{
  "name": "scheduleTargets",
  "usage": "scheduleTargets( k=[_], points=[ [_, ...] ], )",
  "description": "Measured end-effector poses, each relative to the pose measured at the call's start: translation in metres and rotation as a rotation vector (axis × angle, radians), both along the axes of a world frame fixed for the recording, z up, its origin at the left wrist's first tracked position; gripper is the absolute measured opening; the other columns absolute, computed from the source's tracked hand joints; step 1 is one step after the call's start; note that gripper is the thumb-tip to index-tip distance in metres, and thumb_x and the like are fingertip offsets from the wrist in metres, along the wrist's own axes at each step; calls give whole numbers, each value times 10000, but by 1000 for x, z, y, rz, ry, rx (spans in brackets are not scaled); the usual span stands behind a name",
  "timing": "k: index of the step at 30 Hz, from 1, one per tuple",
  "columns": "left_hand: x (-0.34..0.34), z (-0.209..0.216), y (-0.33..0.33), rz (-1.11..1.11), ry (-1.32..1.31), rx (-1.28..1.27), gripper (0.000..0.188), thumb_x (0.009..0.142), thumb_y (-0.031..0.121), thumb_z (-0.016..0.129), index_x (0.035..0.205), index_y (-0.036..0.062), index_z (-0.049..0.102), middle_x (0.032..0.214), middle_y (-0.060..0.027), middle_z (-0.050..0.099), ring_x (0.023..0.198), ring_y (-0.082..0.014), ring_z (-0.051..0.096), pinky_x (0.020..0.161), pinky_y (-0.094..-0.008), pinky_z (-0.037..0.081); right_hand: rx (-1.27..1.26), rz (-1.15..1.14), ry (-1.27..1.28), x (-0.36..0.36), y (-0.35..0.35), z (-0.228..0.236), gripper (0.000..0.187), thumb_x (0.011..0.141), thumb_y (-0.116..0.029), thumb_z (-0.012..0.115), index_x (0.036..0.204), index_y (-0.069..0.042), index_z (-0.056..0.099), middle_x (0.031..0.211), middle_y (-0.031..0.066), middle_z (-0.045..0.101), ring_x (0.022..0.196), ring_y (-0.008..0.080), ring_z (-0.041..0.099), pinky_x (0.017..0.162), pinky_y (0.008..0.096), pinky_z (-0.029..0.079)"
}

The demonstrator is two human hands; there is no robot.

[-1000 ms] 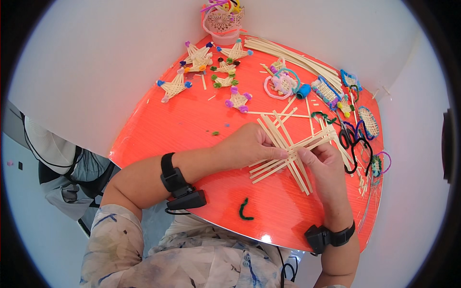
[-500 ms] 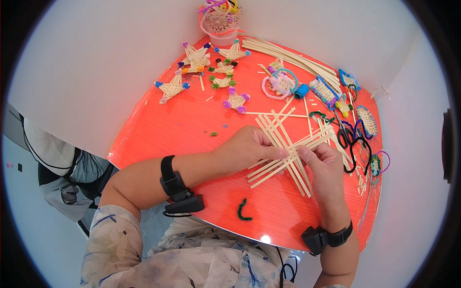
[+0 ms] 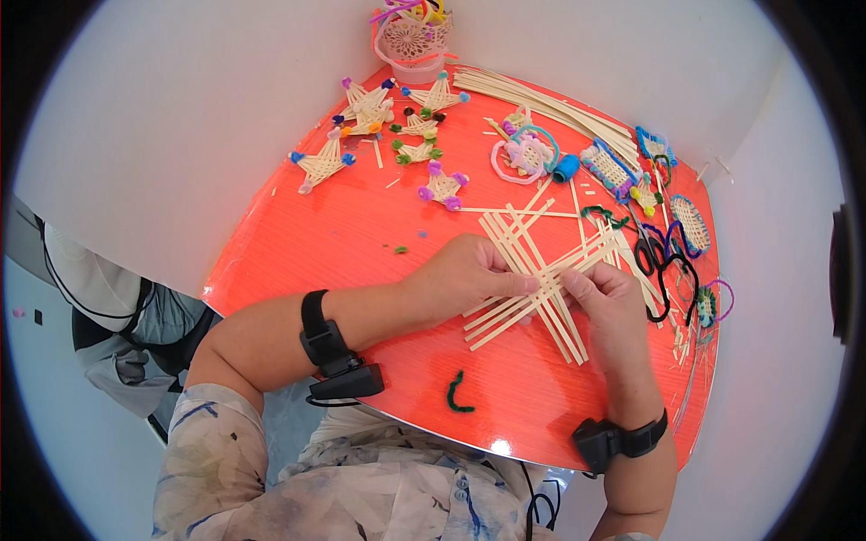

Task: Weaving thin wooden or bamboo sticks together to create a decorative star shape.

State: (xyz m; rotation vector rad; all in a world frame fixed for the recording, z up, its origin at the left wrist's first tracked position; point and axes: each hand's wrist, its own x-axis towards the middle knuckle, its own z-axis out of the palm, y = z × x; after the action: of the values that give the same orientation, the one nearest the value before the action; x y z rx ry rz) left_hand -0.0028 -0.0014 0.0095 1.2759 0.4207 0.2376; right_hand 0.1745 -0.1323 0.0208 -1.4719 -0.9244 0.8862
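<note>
Our left hand point(image 3: 465, 279) presses down on the crossed pale strips point(image 3: 532, 284), fingers closed over their near-left part; our right hand point(image 3: 613, 302) pinches the same lattice from the right side, thumb and fingertips clamped on the strips; the two hands sit close together, with the weave between them, lying flat on the red table point(image 3: 298, 243) near its middle. Just before the hands lies a short green pipe cleaner point(image 3: 457, 392); to the right, black-handled scissors point(image 3: 654, 257) rest among woven pieces; farther off we see small woven stars point(image 3: 361, 113) with coloured tips, a bundle of long strips point(image 3: 541, 104), a blue spool point(image 3: 566, 168), and a pink basket point(image 3: 412, 41) at the far edge.
</note>
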Motion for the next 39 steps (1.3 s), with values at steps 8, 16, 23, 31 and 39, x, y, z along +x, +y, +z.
scheduleTargets(
  k=[8,16,23,31,39],
  points=[
    [-3,6,2,-71,-17,52,241,927,148,715,1081,-37,702,939,-115,741,768,-143,711,685,-261,577,10,52,90,1,-2,4,188,950,-158,691,933,27,718,801,75,711,688,110,648,628,235,522],
    [-4,12,0,-34,26,-63,238,921,113,711,1094,-49,695,967,-136,739,796,-166,727,701,-262,589,-13,78,54,-2,-3,7,181,943,-142,695,919,36,718,774,90,712,670,126,661,631,245,540],
    [-2,8,-1,-12,31,-82,221,923,104,706,1076,-55,699,956,-141,739,786,-173,727,693,-267,589,-15,60,55,-5,-3,8,178,943,-130,690,901,38,726,784,94,720,675,129,664,640,253,543],
    [-2,10,-1,-4,35,-100,211,923,103,704,1065,-52,705,958,-143,740,784,-176,725,697,-273,588,23,52,84,-4,-4,5,166,946,-123,684,931,34,737,799,96,726,686,129,667,651,254,545],
    [-2,11,-1,10,49,-89,204,922,102,705,1061,-47,708,956,-140,740,780,-172,723,692,-270,584,19,36,77,-8,-3,7,169,948,-121,683,921,37,735,797,101,729,681,128,665,649,257,545]
  ],
)
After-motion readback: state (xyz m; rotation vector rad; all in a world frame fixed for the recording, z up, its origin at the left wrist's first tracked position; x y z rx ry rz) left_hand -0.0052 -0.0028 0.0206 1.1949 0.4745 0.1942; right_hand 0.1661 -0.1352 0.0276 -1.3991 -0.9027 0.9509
